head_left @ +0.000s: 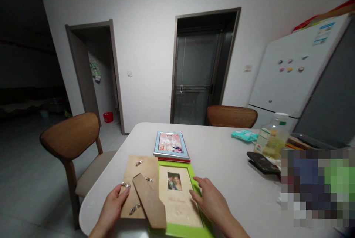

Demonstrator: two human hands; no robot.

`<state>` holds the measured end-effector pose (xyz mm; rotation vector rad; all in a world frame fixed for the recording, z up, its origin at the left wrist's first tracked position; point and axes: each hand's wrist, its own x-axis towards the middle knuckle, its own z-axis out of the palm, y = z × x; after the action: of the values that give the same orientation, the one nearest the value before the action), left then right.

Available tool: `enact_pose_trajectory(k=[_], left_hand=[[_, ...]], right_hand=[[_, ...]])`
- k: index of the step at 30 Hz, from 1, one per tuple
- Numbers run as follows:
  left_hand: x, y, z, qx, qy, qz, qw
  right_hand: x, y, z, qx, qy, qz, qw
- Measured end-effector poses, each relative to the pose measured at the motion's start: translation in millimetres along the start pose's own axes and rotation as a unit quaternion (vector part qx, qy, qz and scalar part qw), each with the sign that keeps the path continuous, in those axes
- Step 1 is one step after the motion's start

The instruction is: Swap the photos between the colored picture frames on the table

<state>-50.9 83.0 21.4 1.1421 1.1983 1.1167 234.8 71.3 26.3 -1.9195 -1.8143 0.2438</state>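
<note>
My left hand [115,203] grips the left edge of a tan photo-frame backing board [130,175], thumb on top by a metal clip. The board carries several metal clips and a brown fold-out stand [149,201] that overlaps the green photo frame [183,230]. Inside that frame lies a cream sheet [180,212] with a small photo [174,181] near its top. My right hand [210,195] is over the frame's right side, fingers apart; whether the fingertips touch it is unclear. Just beyond lies a blue photo frame [171,143] with a picture in it, on top of something red.
On the white table [222,156], to the right, are a dark phone-like object [263,163], a bottle of yellowish liquid [273,136] and a teal packet [244,135]. Wooden chairs [73,134] stand at the left and far side. A fridge [294,64] is at the right.
</note>
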Motion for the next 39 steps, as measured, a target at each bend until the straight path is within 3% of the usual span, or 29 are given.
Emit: enact_pose_trajectory(k=[3, 7, 9, 12, 14, 17, 20, 23, 27, 30, 32, 36, 39], left_hand=[[2.7, -5.7, -28.6, 0.055, 0.018, -0.024, 0.998], [7.5, -7.3, -49.1, 0.198, 0.046, 0.011, 0.979], [9.2, -7.0, -53.6, 0.315, 0.086, 0.020, 0.945], [8.4, -7.0, -49.2, 0.480, 0.150, 0.059, 0.862], [4.2, -7.6, -34.6, 0.520, 0.165, 0.125, 0.829], [-8.5, -9.0, 6.9, 0.490, 0.108, 0.212, 0.839], [-23.0, -10.3, 60.4, 0.463, -0.005, 0.286, 0.839], [-30.0, -10.4, 106.8, 0.451, -0.104, 0.398, 0.792], [-28.6, -4.3, 135.7, 0.457, -0.120, 0.471, 0.745], [-28.6, 6.0, 128.6, 0.432, -0.088, 0.491, 0.752], [-29.5, 12.8, 112.9, 0.387, -0.017, 0.475, 0.790], [-28.7, 11.5, 71.0, 0.285, 0.156, 0.369, 0.871], [-26.3, -9.0, 44.7, 0.203, 0.188, 0.286, 0.918]], right_hand=[[1.0, 18.2, 10.3, -0.012, -0.018, 0.030, 0.999], [4.6, 19.3, 12.3, 0.008, -0.024, 0.025, 0.999], [7.4, 17.6, 9.1, 0.014, -0.021, 0.040, 0.999], [7.8, 15.7, 2.2, 0.104, -0.030, 0.086, 0.990], [3.8, 12.7, -2.8, 0.247, -0.063, 0.126, 0.959], [-5.9, 3.1, -10.6, 0.427, -0.112, 0.139, 0.886], [-13.9, -10.4, -17.0, 0.488, -0.116, 0.119, 0.857], [-17.2, -21.5, -19.7, 0.553, -0.106, 0.139, 0.815], [-16.9, -22.9, -18.3, 0.619, -0.109, 0.161, 0.761], [-15.9, -13.0, -15.0, 0.600, -0.104, 0.157, 0.777], [-14.6, -3.0, -12.0, 0.562, -0.092, 0.155, 0.807], [-8.7, 17.9, -5.2, 0.459, -0.089, 0.143, 0.872], [-4.3, 29.5, -0.6, 0.303, -0.036, 0.123, 0.944]])
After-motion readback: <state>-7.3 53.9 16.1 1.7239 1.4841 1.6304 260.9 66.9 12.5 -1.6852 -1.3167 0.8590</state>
